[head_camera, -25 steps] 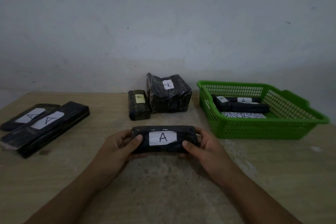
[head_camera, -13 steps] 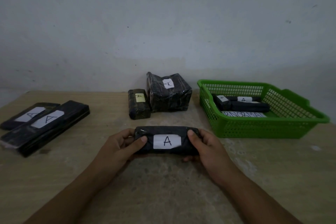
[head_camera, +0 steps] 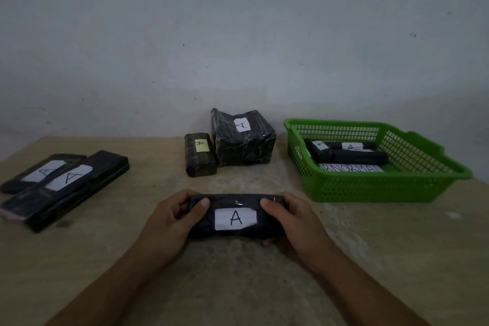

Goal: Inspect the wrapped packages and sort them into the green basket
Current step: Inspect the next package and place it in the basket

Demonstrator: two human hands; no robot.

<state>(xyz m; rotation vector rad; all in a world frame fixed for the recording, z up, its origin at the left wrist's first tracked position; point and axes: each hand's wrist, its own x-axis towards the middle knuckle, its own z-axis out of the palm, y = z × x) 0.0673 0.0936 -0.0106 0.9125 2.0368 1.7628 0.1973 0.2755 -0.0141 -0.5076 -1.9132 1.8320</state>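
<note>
Head view: left hand [head_camera: 169,222], right hand [head_camera: 293,222] clamped on black package [head_camera: 235,204] ends.

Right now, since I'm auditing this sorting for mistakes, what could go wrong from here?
1. The left hand and right hand grip the held package only at its ends; its glossy wrap might slip during a carry.
2. The green basket holds a sheet reading ABNORMAL, yet all readable labels say A, so labels alone could mislead the sorting.

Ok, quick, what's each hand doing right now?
Left hand: holds the left end of the black wrapped package, thumb on top.
Right hand: holds its right end, thumb on top.
</note>
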